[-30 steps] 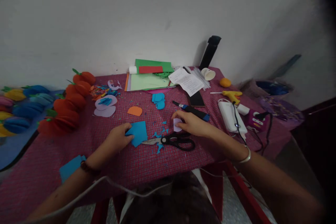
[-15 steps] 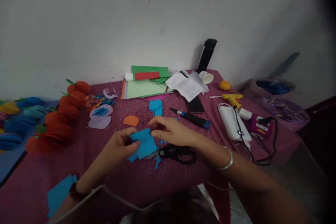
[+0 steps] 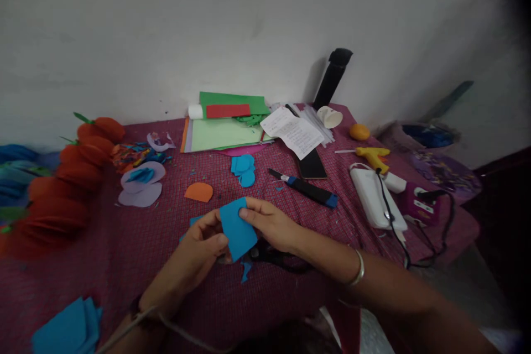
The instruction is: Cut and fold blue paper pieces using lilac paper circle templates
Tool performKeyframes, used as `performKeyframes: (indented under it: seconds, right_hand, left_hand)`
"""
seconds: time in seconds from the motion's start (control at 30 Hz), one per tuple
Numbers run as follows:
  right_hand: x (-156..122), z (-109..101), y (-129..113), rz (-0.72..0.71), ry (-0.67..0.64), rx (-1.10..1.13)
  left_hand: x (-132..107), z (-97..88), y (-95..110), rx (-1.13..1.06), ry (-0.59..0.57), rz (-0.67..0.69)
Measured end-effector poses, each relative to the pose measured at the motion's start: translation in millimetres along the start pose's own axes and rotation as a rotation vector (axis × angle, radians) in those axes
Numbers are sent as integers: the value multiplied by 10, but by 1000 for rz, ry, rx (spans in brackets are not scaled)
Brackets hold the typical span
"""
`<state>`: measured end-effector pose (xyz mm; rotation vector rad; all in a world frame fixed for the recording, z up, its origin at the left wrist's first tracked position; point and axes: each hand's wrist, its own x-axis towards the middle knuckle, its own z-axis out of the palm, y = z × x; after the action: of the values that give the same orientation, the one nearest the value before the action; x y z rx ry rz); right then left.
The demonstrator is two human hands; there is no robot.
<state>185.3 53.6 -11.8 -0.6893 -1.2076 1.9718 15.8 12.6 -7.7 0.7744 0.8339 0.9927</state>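
Observation:
Both of my hands hold a blue paper square [image 3: 237, 229] just above the table. My left hand [image 3: 202, 251] pinches its lower left edge. From the right, my right hand [image 3: 271, 225] grips its upper edge with thumb and fingers. Black scissors [image 3: 277, 255] lie on the cloth beneath my right hand, mostly hidden by it. Small blue paper scraps [image 3: 245, 271] lie below the square.
A red checked cloth [image 3: 124, 243] covers the table. On it are blue cut-outs [image 3: 243, 167], an orange piece [image 3: 199, 192], a utility knife [image 3: 307, 188], a glue gun [image 3: 370, 155], a white power bank [image 3: 373, 196], stacked coloured sheets [image 3: 226, 127] and orange paper pumpkins [image 3: 78, 166].
My right hand left the small white piece by the scissors and joined my left hand on the blue square. The square was lifted and turned between both hands.

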Motion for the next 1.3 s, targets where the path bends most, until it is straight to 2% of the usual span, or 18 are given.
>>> performKeyframes:
  seconds: [0.1, 0.17, 0.23, 0.33, 0.4, 0.5, 0.6, 0.7, 0.83, 1.03, 1.17, 1.3]
  right_hand:
    - [-6, -2, 83, 15, 100, -5]
    - [-7, -16, 110, 40, 95, -21]
    - [-9, -42, 91, 45, 43, -26]
    - [-26, -99, -26, -62, -2, -150]
    - [-44, -138, -118, -145, -93, -246]
    - [-64, -167, -190, -178, -233, -350]
    - [-64, -159, -157, -132, -166, -416]
    - [-44, -147, -82, -52, -96, -340]
    - [-20, -143, -33, -5, -94, -240]
    - [-5, -127, -22, -77, -116, -139]
    - [1, -114, 0, -137, -106, -153]
    - [-6, -116, 12, -130, -87, -185]
  left_hand:
    - [29, -5, -38, -28, 47, -28]
    - [49, -20, -42, -43, 74, -42]
    - [64, -38, -34, -65, 114, -53]
    - [79, -61, -12, -112, 159, -72]
    - [85, -69, -3, -118, 169, -83]
    - [95, -79, -4, -108, 166, -96]
    - [101, -96, -15, -123, 173, -98]
    - [96, -118, -24, -133, 188, -91]
    - [86, -124, -25, -122, 195, -83]
    - [104, -100, -6, -161, 152, -96]
    - [103, -103, -14, -214, 172, -108]
    - [92, -97, -15, -277, 210, -147]
